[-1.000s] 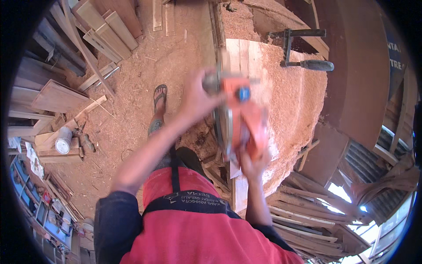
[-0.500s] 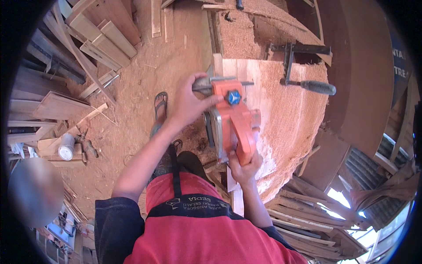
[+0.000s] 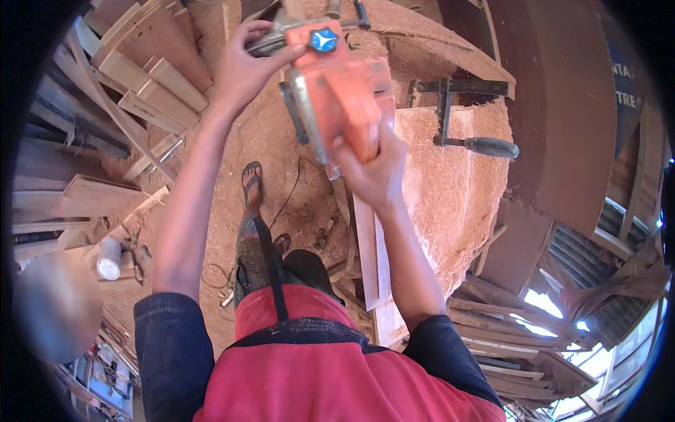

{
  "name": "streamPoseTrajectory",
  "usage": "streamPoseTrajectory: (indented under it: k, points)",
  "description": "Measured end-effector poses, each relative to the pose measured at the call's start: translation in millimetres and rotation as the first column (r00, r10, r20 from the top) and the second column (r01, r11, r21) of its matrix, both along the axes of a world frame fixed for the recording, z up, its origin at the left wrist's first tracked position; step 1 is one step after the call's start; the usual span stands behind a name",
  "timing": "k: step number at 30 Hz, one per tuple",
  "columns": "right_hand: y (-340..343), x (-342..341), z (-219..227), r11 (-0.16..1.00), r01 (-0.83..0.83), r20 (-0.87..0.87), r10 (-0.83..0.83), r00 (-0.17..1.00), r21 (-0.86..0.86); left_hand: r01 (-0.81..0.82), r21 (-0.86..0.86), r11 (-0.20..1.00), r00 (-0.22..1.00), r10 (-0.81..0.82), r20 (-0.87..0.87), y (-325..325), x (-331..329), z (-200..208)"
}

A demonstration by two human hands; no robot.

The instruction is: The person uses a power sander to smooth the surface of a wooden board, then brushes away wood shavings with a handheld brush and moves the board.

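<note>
An orange electric planer [image 3: 336, 88] with a blue front knob [image 3: 323, 40] is out at arm's length over the workbench's left side. At its rear handle, my right hand [image 3: 377, 167] is closed with the fingers wrapped round. My left hand [image 3: 239, 74] grips the dark metal part at the planer's front left, its thumb lying along the orange body. A pale wooden board [image 3: 371, 257] runs along the bench's left edge, partly hidden under the planer. The planer's underside is out of sight, so I cannot tell if it touches the wood.
Wood shavings [image 3: 450, 204] thickly cover the bench on the right. A black clamp [image 3: 444, 112] with a dark handle sits beyond my right hand. Planks [image 3: 151, 84] lean at the far left, near a white can [image 3: 110, 259]. A cord [image 3: 287, 197] trails on the floor.
Both hands have pushed the planer forward and a little left, away from my body. More of the pale board shows behind it. My arms are straighter now.
</note>
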State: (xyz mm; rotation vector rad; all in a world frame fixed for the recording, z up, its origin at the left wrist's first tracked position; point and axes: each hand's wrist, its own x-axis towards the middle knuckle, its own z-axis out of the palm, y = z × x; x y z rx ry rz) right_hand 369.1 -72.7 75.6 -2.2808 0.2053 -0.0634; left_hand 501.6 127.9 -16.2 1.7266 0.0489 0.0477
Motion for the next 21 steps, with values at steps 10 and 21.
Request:
streamPoseTrajectory:
  k: [10,21]
  points:
    - [74,-174,-9,0.843,-0.458,-0.351,0.535,0.769,0.281,-0.451,0.07,0.89,0.81,0.441,-0.387,103,-336,-31]
    - [20,-329,0,0.96,-0.274,-0.243,0.253,0.936,-0.055,-0.263,0.034,0.964,0.943,0.265,-0.2,31,-410,-33]
